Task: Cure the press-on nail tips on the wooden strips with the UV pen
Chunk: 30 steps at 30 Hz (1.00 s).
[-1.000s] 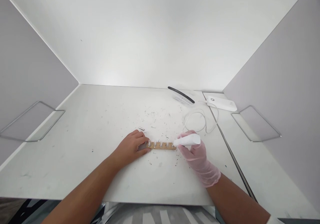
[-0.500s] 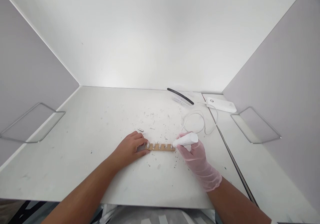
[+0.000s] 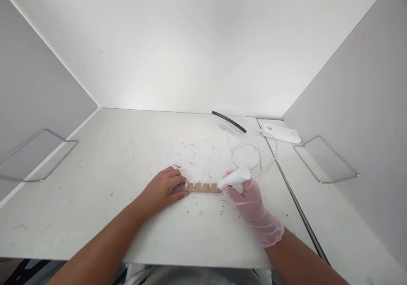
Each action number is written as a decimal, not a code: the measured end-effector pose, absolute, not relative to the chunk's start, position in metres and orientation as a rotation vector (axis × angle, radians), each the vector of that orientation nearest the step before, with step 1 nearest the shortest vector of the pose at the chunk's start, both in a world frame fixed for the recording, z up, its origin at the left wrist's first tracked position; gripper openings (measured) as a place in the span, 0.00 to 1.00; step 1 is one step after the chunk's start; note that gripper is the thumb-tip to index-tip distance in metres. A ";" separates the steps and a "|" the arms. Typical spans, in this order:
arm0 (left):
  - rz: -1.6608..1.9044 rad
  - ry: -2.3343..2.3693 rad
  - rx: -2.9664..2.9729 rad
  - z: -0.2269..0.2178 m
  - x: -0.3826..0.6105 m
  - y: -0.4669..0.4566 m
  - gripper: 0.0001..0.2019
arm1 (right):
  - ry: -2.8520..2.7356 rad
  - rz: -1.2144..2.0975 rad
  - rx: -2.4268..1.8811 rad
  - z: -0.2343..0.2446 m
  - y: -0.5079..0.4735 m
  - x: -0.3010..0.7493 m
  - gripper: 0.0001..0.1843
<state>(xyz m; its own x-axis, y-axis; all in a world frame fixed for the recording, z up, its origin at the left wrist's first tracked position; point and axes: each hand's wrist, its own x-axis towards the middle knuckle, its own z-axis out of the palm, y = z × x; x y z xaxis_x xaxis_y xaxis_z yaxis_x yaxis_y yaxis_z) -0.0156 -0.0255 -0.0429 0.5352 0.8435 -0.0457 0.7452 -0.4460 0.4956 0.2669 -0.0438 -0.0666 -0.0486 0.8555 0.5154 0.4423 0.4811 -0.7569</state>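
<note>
A narrow tan strip (image 3: 199, 190) lies flat on the white table, with several small clear pieces (image 3: 202, 186) that look like nail tips standing in a row along it. My bare left hand (image 3: 167, 186) grips the strip's left end between thumb and fingers. In my right hand (image 3: 246, 192), which wears a thin pink glove, is a white tapered handheld tool (image 3: 237, 177). Its narrow end is at the right end of the strip, over the last clear piece; whether it touches is too small to tell. A small silver metal cylinder (image 3: 177, 165) rests just beyond my left hand.
At the back, a black curved bar (image 3: 229, 121) lies by a clear plastic case (image 3: 227, 127). A white box-like device (image 3: 281, 133) sits back right, near a looped white cable (image 3: 233, 154). Dark specks dot the table (image 3: 95, 183). Wire frames (image 3: 66, 163) stand at both side walls.
The view has shifted slightly. Both hands keep their hold on the strip and the white tool, whose narrow end has moved slightly left onto the last clear piece.
</note>
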 end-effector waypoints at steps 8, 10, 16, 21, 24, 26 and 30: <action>0.266 1.285 2.282 -0.039 -0.013 -0.024 0.10 | -1.645 0.599 -1.055 -0.064 -0.044 0.266 0.09; 0.263 1.284 2.280 -0.038 -0.012 -0.024 0.09 | -1.635 0.605 -1.037 -0.064 -0.043 0.266 0.09; 0.307 1.244 2.270 -0.034 -0.014 -0.022 0.08 | -1.592 0.633 -1.025 -0.064 -0.037 0.270 0.13; 0.313 1.168 2.305 -0.034 -0.017 -0.017 0.05 | -1.570 0.665 -1.001 -0.063 -0.037 0.270 0.12; 0.322 1.160 2.317 -0.034 -0.017 -0.016 0.05 | -1.592 0.669 -0.997 -0.062 -0.036 0.268 0.12; 0.335 1.159 2.320 -0.034 -0.016 -0.016 0.05 | -1.604 0.664 -1.000 -0.062 -0.034 0.267 0.11; 0.333 1.166 2.324 -0.035 -0.016 -0.016 0.06 | -1.618 0.633 -1.042 -0.063 -0.030 0.268 0.08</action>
